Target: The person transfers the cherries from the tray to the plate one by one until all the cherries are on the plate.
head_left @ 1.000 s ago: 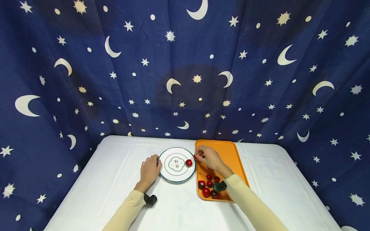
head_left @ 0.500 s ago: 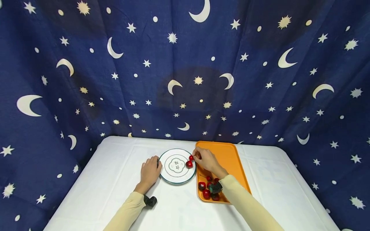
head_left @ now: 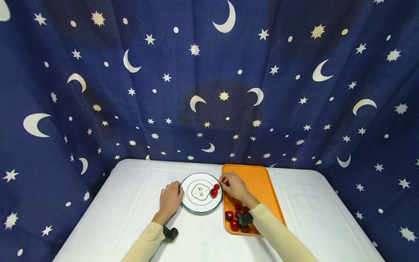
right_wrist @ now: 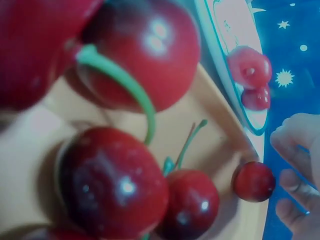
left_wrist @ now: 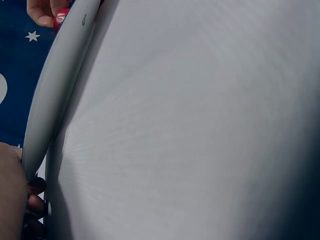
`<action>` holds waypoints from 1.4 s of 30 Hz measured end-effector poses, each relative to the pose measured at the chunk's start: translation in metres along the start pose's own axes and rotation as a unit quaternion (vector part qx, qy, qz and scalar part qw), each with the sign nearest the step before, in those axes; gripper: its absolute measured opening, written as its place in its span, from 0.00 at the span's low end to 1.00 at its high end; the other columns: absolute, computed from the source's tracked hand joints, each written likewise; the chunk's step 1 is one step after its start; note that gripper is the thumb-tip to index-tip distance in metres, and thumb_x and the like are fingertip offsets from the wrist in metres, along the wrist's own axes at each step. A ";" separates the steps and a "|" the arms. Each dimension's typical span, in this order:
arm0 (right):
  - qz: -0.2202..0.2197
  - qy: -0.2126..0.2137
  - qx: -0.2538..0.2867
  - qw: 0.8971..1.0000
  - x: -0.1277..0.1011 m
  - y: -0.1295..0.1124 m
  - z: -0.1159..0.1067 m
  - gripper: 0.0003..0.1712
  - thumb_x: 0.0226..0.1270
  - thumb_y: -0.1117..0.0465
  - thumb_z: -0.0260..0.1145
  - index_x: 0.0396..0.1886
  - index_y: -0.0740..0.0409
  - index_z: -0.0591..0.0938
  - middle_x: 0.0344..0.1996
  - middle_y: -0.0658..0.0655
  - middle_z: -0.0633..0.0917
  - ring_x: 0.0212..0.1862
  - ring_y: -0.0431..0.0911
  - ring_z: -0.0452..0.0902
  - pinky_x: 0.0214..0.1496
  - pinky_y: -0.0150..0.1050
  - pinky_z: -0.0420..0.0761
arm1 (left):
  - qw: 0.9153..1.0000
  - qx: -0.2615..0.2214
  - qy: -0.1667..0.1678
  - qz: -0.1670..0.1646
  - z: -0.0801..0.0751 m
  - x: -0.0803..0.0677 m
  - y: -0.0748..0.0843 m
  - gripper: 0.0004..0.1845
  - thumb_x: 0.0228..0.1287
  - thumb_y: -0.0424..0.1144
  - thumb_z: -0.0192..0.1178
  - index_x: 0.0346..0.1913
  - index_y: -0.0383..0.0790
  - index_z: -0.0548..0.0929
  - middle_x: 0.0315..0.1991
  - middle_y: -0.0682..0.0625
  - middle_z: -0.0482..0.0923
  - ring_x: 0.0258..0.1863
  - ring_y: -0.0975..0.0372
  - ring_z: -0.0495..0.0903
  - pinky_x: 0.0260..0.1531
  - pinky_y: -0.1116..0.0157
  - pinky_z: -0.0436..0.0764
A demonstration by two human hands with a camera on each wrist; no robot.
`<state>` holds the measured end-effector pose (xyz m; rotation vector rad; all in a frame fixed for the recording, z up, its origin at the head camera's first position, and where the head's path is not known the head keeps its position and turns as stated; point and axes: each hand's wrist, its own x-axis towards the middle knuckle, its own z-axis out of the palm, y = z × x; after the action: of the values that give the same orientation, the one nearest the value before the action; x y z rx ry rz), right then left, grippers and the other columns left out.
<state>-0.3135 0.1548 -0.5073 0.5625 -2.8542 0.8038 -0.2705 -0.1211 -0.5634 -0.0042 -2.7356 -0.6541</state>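
My left hand [head_left: 171, 199] grips the left rim of a white plate [head_left: 193, 205] with a dark green edge and a printed centre. In the left wrist view its fingers [left_wrist: 36, 202] sit close under the rim. Two red cherries, a larger one [head_left: 214, 193] and a smaller one [head_left: 216, 186], lie against each other near the plate's right edge. My right hand [head_left: 236, 187] hovers just right of them, over the orange tray [head_left: 253, 174], fingers loosely bent and holding nothing. In the right wrist view another cherry [right_wrist: 254, 181] lies by the tray's edge, near those fingers.
Several more cherries [head_left: 234, 224], some with green stems, fill the tray's near end, partly hidden by the right wrist camera [head_left: 245, 219]. Plate and tray stand side by side on a white-covered table [head_left: 199, 240]. A blue curtain [head_left: 163, 105] with moons and stars hangs behind.
My right hand has brought the small cherry left from above the tray onto the plate, beside the larger cherry, and let it go. The left hand keeps its place on the rim.
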 end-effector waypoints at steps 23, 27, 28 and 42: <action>-0.020 0.019 -0.058 0.998 -0.014 0.030 -0.006 0.22 0.62 0.64 0.73 0.57 0.59 0.83 0.62 0.66 0.79 0.63 0.62 0.74 0.67 0.61 0.76 | 1.000 -0.004 0.006 0.008 0.002 -0.002 -0.002 0.13 0.76 0.43 0.54 0.50 0.38 0.81 0.43 0.43 0.84 0.41 0.51 0.79 0.37 0.58 0.68; -0.007 -0.001 -0.061 0.998 -0.017 0.033 -0.004 0.21 0.63 0.63 0.74 0.57 0.57 0.84 0.61 0.64 0.79 0.62 0.61 0.75 0.67 0.60 0.76 | 1.000 -0.001 0.007 0.008 0.001 -0.002 -0.001 0.12 0.76 0.42 0.54 0.50 0.38 0.81 0.42 0.44 0.84 0.40 0.52 0.79 0.37 0.58 0.68; -0.004 -0.004 -0.059 0.998 -0.017 0.034 -0.003 0.20 0.63 0.63 0.74 0.56 0.57 0.84 0.60 0.64 0.80 0.61 0.61 0.76 0.67 0.59 0.77 | 1.000 0.000 0.007 0.008 0.001 -0.003 -0.001 0.12 0.76 0.42 0.54 0.50 0.38 0.81 0.42 0.44 0.84 0.40 0.52 0.79 0.37 0.58 0.68; 0.009 -0.002 -0.010 1.000 -0.011 0.032 -0.008 0.19 0.65 0.65 0.72 0.55 0.60 0.83 0.53 0.63 0.83 0.54 0.55 0.80 0.66 0.54 0.79 | 1.000 -0.003 0.010 0.008 -0.001 0.000 0.001 0.12 0.76 0.42 0.54 0.50 0.38 0.81 0.42 0.44 0.83 0.39 0.52 0.78 0.36 0.59 0.67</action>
<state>-0.3157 0.1875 -0.5177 0.5362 -2.8724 0.7774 -0.2703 -0.1213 -0.5619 -0.0202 -2.7112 -0.6546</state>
